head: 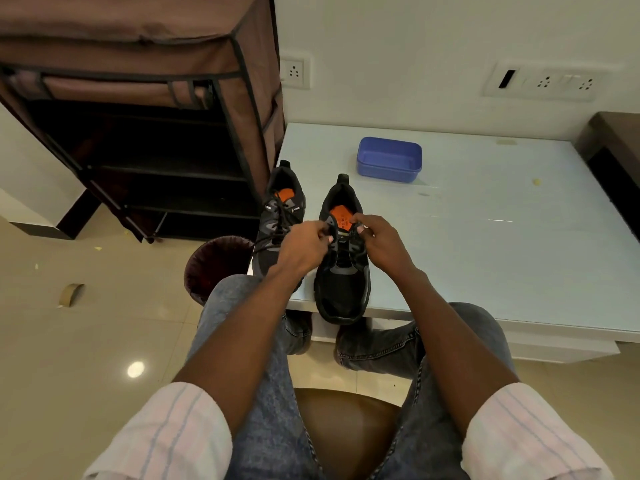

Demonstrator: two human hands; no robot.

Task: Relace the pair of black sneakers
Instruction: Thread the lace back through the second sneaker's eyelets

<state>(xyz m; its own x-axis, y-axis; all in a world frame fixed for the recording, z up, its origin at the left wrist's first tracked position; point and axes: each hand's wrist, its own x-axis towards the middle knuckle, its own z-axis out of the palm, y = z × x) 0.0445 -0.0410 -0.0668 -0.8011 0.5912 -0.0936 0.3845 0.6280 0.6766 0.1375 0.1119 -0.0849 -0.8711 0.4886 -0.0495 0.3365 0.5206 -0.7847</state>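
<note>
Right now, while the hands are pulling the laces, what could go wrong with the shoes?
The right sneaker has its toe sticking out over the table edge, so a hard tug from the left hand and right hand might drag it off. The left sneaker sits at the table's corner above a bin; a bump could tip it in.

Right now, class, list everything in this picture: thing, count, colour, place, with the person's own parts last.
sneakers: 2, black with orange insoles, table's near-left corner; left one, right one
tub: 1, blue, on table beyond the sneakers
table: 1, white, centre-right
rack: 1, brown fabric, upper left
bin: 1, dark, on floor left of table
tape roll: 1, tan, on floor at left
sockets: 2 white plates, on wall
left hand: pinches right sneaker's lace
right hand: pinches the same sneaker's lace
</note>
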